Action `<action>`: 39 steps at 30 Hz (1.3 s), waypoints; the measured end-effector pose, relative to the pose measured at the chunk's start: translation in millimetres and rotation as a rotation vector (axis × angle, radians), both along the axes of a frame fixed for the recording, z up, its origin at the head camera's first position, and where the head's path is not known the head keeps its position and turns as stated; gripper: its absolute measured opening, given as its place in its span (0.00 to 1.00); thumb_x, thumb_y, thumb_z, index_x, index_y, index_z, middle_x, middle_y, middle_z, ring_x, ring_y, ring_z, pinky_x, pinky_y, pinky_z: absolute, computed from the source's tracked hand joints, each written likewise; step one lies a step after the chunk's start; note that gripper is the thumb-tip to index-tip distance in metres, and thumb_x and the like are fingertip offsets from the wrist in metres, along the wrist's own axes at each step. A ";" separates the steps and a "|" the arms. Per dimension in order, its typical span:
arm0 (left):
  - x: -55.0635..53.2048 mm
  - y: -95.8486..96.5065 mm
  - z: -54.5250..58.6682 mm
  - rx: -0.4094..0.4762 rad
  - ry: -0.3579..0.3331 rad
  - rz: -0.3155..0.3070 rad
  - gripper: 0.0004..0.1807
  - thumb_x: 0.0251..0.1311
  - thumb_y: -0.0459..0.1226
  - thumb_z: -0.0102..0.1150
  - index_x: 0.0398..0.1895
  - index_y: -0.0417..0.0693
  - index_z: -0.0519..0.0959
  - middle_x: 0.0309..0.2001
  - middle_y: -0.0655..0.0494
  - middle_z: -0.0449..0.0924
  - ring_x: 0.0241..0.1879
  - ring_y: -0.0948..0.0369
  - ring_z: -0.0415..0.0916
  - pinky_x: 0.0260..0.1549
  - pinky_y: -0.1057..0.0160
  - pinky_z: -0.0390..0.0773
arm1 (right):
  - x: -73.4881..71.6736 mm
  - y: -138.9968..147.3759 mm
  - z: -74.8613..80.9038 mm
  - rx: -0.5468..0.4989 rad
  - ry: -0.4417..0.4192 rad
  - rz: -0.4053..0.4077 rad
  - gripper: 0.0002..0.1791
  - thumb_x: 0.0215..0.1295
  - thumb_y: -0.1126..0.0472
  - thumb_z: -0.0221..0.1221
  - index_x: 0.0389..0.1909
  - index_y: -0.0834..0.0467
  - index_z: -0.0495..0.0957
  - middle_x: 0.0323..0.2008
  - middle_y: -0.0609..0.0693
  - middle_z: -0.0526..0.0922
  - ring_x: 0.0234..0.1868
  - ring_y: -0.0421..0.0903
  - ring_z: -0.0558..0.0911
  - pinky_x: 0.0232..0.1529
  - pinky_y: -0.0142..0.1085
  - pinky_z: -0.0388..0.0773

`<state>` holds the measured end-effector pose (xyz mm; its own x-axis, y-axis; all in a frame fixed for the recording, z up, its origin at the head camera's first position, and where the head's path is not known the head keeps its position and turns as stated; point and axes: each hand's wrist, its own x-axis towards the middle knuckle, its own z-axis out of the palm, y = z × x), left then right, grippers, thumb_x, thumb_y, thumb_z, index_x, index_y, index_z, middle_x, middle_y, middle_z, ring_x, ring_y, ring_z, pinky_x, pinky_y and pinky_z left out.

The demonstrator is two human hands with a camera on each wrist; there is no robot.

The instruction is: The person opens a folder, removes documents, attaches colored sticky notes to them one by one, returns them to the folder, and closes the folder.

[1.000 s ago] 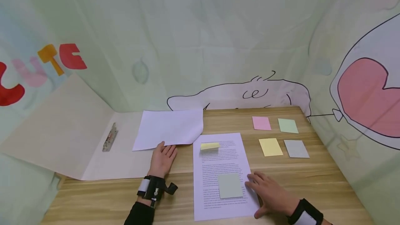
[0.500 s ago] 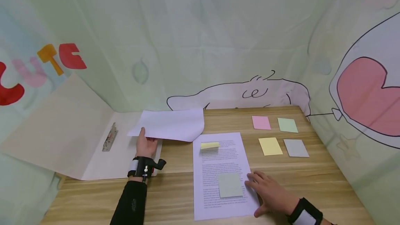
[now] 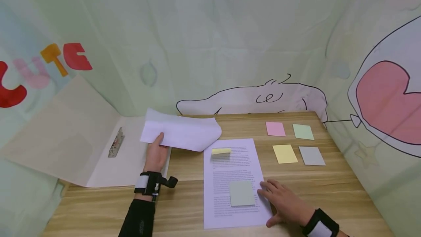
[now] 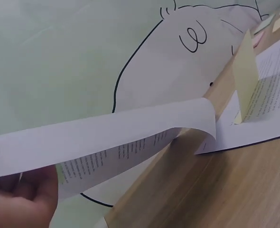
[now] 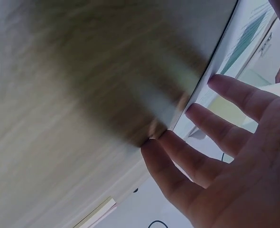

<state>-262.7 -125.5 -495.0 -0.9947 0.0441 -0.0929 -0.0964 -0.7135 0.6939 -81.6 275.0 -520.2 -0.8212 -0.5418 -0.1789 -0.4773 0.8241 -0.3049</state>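
My left hand (image 3: 155, 157) pinches the front edge of a turned-over sheet of paper (image 3: 182, 131), thumb on top and fingers curled beneath. The sheet is raised and bowed, its right end curling down toward the upper left corner of a printed page (image 3: 217, 217). In the left wrist view, print and a green patch (image 4: 60, 173) show on its underside. On the printed page, a yellow sticky note (image 3: 221, 151) stands up near the top and a grey one (image 3: 242, 193) lies lower down. My right hand (image 3: 289, 204) rests with spread fingers, fingertips at the page's right edge.
At left lies an opened white folder (image 3: 128, 167) with a metal clip (image 3: 116, 142), its cover leaning on the curtain. Pink (image 3: 275, 128), green (image 3: 303, 131), yellow (image 3: 284, 154) and grey (image 3: 311, 155) sticky note pads are set out at the wooden table's back right.
My left hand went from lying open by the sheet's front edge to pinching it, shifting left and up. The sheet has lifted and bowed, moving slightly right. The right hand kept its place.
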 end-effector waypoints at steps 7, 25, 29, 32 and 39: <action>13.8 10.1 3.7 -0.183 0.180 -0.038 0.18 0.69 0.31 0.48 0.58 0.51 0.61 0.56 0.57 0.62 0.60 0.63 0.61 0.60 0.67 0.60 | -1.9 0.5 -4.4 0.007 0.012 -0.008 0.54 0.35 0.22 0.57 0.60 0.57 0.71 0.62 0.59 0.67 0.61 0.63 0.64 0.54 0.62 0.65; 46.8 37.2 20.3 -0.945 0.529 -0.366 0.17 0.67 0.34 0.52 0.54 0.33 0.76 0.55 0.42 0.76 0.54 0.58 0.73 0.50 0.63 0.72 | -7.5 -0.2 -4.4 0.019 0.061 -0.039 0.54 0.36 0.22 0.57 0.59 0.56 0.72 0.61 0.57 0.68 0.58 0.59 0.66 0.51 0.58 0.68; 53.9 40.8 17.9 -0.971 0.602 -0.450 0.16 0.68 0.35 0.51 0.55 0.38 0.77 0.55 0.47 0.76 0.57 0.56 0.72 0.52 0.60 0.72 | -7.6 -0.9 -5.3 0.015 0.066 -0.055 0.53 0.35 0.22 0.57 0.58 0.57 0.73 0.60 0.57 0.68 0.58 0.58 0.67 0.50 0.58 0.68; 56.8 45.3 15.3 -1.013 0.678 -0.457 0.15 0.68 0.33 0.50 0.55 0.40 0.78 0.54 0.50 0.77 0.56 0.57 0.72 0.51 0.60 0.72 | -8.0 -1.6 -5.7 0.019 0.071 -0.060 0.54 0.35 0.22 0.56 0.58 0.57 0.73 0.60 0.57 0.68 0.58 0.58 0.67 0.50 0.57 0.68; 64.8 56.8 14.6 -1.110 0.795 -0.488 0.16 0.67 0.28 0.49 0.55 0.40 0.78 0.54 0.50 0.77 0.55 0.58 0.73 0.49 0.60 0.74 | -7.8 -3.0 -5.3 0.010 0.080 -0.062 0.54 0.35 0.22 0.57 0.57 0.58 0.74 0.60 0.57 0.69 0.58 0.58 0.67 0.51 0.57 0.68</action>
<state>-197.9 -68.8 -480.4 -0.7061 0.6607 0.2549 0.4987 0.2082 0.8414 -89.4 272.0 -525.5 -0.8649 -0.4882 -0.1165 -0.4479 0.8555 -0.2599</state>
